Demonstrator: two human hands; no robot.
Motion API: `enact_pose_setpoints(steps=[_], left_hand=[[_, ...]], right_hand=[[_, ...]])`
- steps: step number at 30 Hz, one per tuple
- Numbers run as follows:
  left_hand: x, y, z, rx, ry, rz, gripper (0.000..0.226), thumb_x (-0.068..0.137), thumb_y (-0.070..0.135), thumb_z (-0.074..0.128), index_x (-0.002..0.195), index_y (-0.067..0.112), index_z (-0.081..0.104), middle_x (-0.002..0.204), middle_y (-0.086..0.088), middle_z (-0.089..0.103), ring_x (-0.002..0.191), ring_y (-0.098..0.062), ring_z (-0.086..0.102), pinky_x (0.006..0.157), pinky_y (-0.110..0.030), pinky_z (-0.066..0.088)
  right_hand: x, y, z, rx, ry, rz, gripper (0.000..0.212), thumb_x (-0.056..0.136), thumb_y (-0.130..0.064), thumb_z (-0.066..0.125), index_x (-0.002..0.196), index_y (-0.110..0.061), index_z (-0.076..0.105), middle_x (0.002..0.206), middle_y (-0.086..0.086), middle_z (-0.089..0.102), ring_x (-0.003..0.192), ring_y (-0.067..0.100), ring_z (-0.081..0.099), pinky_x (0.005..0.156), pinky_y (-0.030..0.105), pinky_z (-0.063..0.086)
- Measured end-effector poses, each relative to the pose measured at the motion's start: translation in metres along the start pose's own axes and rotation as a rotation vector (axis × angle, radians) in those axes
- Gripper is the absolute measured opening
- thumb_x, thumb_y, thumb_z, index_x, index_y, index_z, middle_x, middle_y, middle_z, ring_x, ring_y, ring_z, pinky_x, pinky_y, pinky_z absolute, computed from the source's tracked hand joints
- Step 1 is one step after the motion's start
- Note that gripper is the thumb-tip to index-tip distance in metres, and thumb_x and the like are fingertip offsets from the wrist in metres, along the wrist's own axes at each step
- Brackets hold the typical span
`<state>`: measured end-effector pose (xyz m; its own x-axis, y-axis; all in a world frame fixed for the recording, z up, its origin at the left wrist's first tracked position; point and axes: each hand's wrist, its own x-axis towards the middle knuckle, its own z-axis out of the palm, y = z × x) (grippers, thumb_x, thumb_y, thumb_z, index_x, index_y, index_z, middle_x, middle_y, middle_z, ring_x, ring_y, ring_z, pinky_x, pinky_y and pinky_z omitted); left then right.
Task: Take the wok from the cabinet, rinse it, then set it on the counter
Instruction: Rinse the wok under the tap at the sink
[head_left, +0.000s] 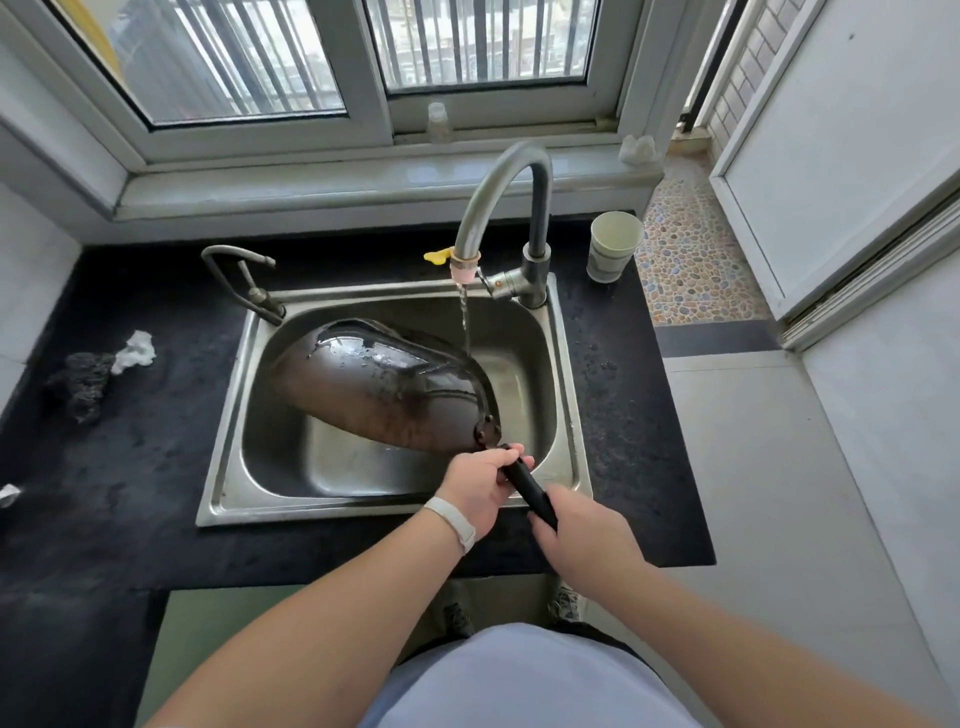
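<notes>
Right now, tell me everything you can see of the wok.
The wok is dark, round-bottomed metal, wet and glossy with droplets. It is tipped on its side over the steel sink, underside facing the camera, inside hidden. A riveted bracket joins it to a straight black handle held by both hands: left hand nearer the bowl, right hand at the end. The faucet's stream falls past its far rim.

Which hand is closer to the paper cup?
Right. The right hand grips the wok handle's end, on the paper cup's side. The left hand grips it farther left.
</notes>
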<state>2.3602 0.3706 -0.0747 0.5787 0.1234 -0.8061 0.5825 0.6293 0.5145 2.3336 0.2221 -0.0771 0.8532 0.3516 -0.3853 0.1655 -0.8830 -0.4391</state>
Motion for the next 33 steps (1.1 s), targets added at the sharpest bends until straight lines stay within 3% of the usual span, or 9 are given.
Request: enact_pose_setpoints(steps=[5,8,12,17,21,24,26,29,33], left_hand=[[-0.005,0.004,-0.015,0.067,0.065,0.034,0.009,0.094,-0.002,0.054,0.096,-0.008,0.06,0.086,-0.014,0.06,0.079,-0.021,0.065,0.067,-0.03,0.056],[-0.007,0.007,-0.026,0.113,0.118,0.083,0.028,0.093,0.001,0.057,0.117,-0.012,0.05,0.101,-0.019,0.056,0.079,-0.02,0.067,0.062,-0.031,0.058],[-0.012,0.013,-0.038,0.129,0.151,0.148,0.031,0.092,0.003,0.058,0.119,-0.001,0.045,0.106,-0.016,0.053,0.082,-0.022,0.066,0.075,-0.04,0.059],[-0.021,0.014,-0.043,0.139,0.165,0.249,0.044,0.089,0.005,0.061,0.127,0.025,0.051,0.101,-0.008,0.056,0.084,-0.023,0.062,0.088,-0.05,0.057],[-0.027,0.014,-0.046,0.19,0.167,0.331,0.047,0.089,0.016,0.064,0.129,0.037,0.054,0.111,0.0,0.06,0.103,-0.019,0.062,0.098,-0.044,0.052],[-0.032,0.018,-0.045,0.188,0.198,0.368,0.049,0.091,0.014,0.062,0.135,0.035,0.051,0.118,0.002,0.061,0.107,-0.014,0.06,0.099,-0.034,0.05],[-0.031,0.019,-0.046,0.199,0.227,0.378,0.052,0.091,0.015,0.062,0.138,0.033,0.05,0.123,0.001,0.06,0.111,-0.017,0.059,0.101,-0.036,0.049],[-0.032,0.02,-0.048,0.232,0.257,0.388,0.059,0.087,0.018,0.064,0.141,0.033,0.047,0.131,0.0,0.057,0.12,-0.02,0.056,0.105,-0.041,0.047],[-0.032,0.024,-0.048,0.215,0.268,0.413,0.062,0.088,0.011,0.064,0.145,0.024,0.043,0.133,0.0,0.055,0.12,-0.016,0.054,0.107,-0.037,0.044]], right_hand=[[0.007,-0.014,-0.007,0.015,-0.14,-0.05,0.02,0.1,-0.043,0.05,0.094,-0.024,0.048,0.082,-0.006,0.058,0.073,0.019,0.056,0.066,0.032,0.044],[0.01,-0.026,-0.012,0.023,-0.204,-0.076,0.019,0.1,-0.042,0.051,0.094,-0.025,0.049,0.078,-0.008,0.055,0.069,0.016,0.054,0.058,0.028,0.037],[0.014,-0.04,-0.012,0.093,-0.244,-0.091,0.018,0.099,-0.042,0.054,0.096,-0.024,0.055,0.073,-0.01,0.056,0.064,0.013,0.053,0.055,0.027,0.038],[0.014,-0.044,-0.009,0.186,-0.269,-0.113,0.022,0.099,-0.038,0.055,0.093,-0.017,0.059,0.068,-0.009,0.054,0.062,0.014,0.05,0.059,0.03,0.037],[0.015,-0.05,-0.008,0.297,-0.298,-0.08,0.024,0.1,-0.034,0.056,0.082,-0.019,0.057,0.062,-0.008,0.052,0.055,0.01,0.045,0.054,0.027,0.034],[0.016,-0.057,-0.005,0.442,-0.337,-0.017,0.027,0.099,-0.032,0.057,0.087,-0.007,0.059,0.061,-0.001,0.052,0.053,0.016,0.045,0.053,0.03,0.038],[0.019,-0.063,-0.007,0.508,-0.373,0.025,0.029,0.099,-0.029,0.057,0.09,-0.002,0.057,0.062,0.005,0.051,0.047,0.017,0.044,0.046,0.027,0.039],[0.02,-0.072,-0.015,0.571,-0.432,0.038,0.025,0.1,-0.025,0.057,0.085,-0.006,0.053,0.064,0.009,0.05,0.042,0.016,0.043,0.04,0.024,0.038],[0.023,-0.083,-0.027,0.583,-0.483,0.011,0.024,0.099,-0.025,0.058,0.088,-0.004,0.056,0.063,0.008,0.054,0.04,0.014,0.047,0.039,0.025,0.041]])
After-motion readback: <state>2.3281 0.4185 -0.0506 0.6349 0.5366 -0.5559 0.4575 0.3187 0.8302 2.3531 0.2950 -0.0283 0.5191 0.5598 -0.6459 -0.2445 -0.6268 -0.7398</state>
